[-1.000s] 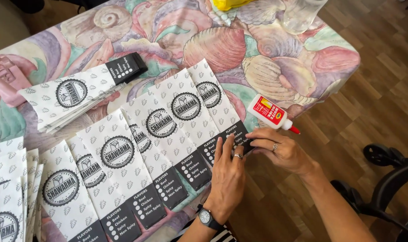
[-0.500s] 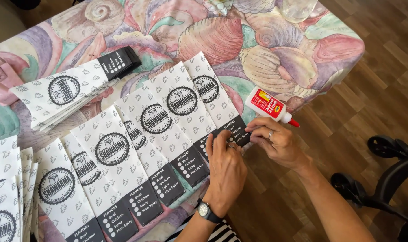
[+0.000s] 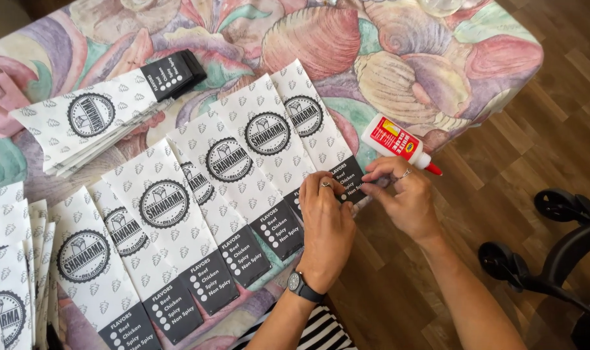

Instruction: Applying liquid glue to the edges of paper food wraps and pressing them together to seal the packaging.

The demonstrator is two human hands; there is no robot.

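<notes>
Table (image 3: 437, 58) with a seashell-print cloth fills most of the view; wood floor to the right, and a black wheeled frame (image 3: 554, 253) near the table's right corner. We count six printed paper sleeves (image 3: 243, 162) fanned in an overlapping row along the near edge, white with a round emblem and a black band at the lower end. A separate stack of the same sleeves (image 3: 94, 123) lies toward the far left edge, count hidden in the pile; more lie at the near left corner (image 3: 10, 259), too overlapped to count. One white glue bottle (image 3: 399, 142) with a red label and red tip lies on its side at the right edge. Both hands work the black end of the rightmost sleeve (image 3: 321, 136), at the near right edge. Left hand (image 3: 327, 220), watch on the wrist, has its fingers curled down, pressing the band flat. Right hand (image 3: 402, 198) pinches the band's outer edge between thumb and fingertips, just below the bottle. Our reading: work stands on the last sleeve of the row; whether the other five are already glued we cannot tell, and the stacks look untouched.
</notes>
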